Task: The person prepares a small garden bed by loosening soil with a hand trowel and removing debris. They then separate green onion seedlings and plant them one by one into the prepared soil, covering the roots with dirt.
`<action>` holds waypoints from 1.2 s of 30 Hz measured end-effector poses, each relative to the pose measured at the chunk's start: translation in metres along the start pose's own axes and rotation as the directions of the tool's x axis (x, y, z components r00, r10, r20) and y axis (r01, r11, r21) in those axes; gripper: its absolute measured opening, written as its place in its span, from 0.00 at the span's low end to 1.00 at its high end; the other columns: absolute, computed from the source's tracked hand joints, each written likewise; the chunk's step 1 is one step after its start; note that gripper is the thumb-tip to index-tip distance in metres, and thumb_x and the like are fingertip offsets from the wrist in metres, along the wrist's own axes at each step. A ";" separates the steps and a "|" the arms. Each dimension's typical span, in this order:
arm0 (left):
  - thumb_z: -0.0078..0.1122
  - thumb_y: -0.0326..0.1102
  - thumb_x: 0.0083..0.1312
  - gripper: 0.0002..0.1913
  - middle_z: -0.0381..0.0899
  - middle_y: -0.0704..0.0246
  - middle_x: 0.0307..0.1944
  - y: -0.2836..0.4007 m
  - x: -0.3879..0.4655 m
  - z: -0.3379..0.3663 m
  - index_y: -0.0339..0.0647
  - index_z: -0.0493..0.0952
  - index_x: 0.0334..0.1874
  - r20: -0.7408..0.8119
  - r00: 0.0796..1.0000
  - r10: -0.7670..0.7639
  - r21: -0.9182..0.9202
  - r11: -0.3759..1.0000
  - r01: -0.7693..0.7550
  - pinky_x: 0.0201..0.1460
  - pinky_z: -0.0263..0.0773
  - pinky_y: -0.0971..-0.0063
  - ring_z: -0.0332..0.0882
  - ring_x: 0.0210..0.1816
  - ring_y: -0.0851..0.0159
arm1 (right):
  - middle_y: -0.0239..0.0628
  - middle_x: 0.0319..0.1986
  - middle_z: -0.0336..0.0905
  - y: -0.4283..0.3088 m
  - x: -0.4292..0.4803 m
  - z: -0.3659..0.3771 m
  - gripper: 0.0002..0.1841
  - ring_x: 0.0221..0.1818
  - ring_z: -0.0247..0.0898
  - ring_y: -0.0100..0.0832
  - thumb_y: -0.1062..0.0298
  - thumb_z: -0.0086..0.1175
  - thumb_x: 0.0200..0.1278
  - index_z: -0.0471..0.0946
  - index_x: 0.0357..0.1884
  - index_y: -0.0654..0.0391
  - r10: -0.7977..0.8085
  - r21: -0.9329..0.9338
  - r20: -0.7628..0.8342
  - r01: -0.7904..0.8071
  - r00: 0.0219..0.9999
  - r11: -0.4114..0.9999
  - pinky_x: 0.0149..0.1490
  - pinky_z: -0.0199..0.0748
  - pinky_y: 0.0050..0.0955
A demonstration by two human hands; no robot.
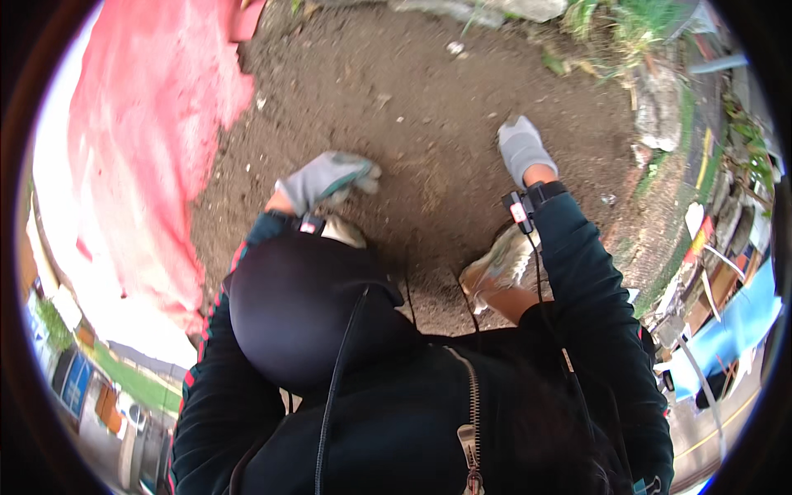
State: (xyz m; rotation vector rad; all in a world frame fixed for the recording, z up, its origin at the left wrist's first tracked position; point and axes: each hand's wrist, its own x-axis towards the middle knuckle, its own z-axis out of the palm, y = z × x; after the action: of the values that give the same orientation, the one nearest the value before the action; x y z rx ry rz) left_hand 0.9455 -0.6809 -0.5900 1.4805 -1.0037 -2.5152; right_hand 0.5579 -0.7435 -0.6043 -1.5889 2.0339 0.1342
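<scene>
Bare brown soil (pixel 427 117) spreads before me. My left hand (pixel 334 179), in a grey work glove with greenish parts, is over the soil near my left shoe, its fingers slightly curled and apart; nothing shows in it. Farther to the right, my right hand (pixel 523 145) wears a grey glove and reaches forward, seen from the back; its fingertips point away and whatever lies beneath the palm is hidden. Each wrist bears a strapped device with a small label. My right shoe (pixel 501 266) stands on the soil below the right hand.
A red sheet (pixel 148 142) with a ragged, soil-edged border lies along the left. Pale stones (pixel 659 111) and grass tufts (pixel 619 31) edge the soil at the upper right. Scattered debris and a blue sheet (pixel 730 334) lie farther right. A cable hangs from the right wrist device.
</scene>
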 end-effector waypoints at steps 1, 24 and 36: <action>0.52 0.50 0.75 0.23 0.88 0.69 0.41 -0.001 0.002 0.005 0.39 0.79 0.60 0.001 1.000 0.011 -0.018 1.000 -0.011 0.27 0.67 0.85 0.72 0.25 0.81 | 0.57 0.36 0.80 -0.021 0.000 0.011 0.11 0.44 0.76 0.58 0.67 0.51 0.62 0.80 0.37 0.63 0.119 0.063 0.008 -0.119 0.993 0.991 0.50 0.76 0.47; 0.54 0.46 0.75 0.19 0.88 0.66 0.38 -0.037 -0.017 0.007 0.39 0.80 0.57 -0.191 0.977 -0.093 -0.256 0.966 0.042 0.22 0.71 0.83 0.74 0.19 0.78 | 0.57 0.45 0.82 0.041 0.021 -0.002 0.19 0.51 0.77 0.56 0.58 0.48 0.68 0.77 0.51 0.62 0.202 0.160 0.192 -0.234 0.960 0.959 0.53 0.75 0.44; 0.65 0.44 0.65 0.17 0.80 0.65 0.46 0.076 0.061 0.015 0.45 0.80 0.51 -0.178 0.607 0.774 0.921 0.349 -0.175 0.55 0.73 0.61 0.78 0.50 0.54 | 0.57 0.46 0.81 0.019 -0.032 -0.018 0.20 0.53 0.75 0.59 0.53 0.49 0.70 0.74 0.54 0.59 -0.012 -0.019 0.157 0.015 0.988 1.000 0.57 0.73 0.49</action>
State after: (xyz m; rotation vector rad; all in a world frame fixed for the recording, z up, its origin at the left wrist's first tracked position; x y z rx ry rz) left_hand 0.8807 -0.7545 -0.5893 1.5269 -2.2334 -0.8732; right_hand 0.5385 -0.7173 -0.5789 -1.5529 1.9057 0.2667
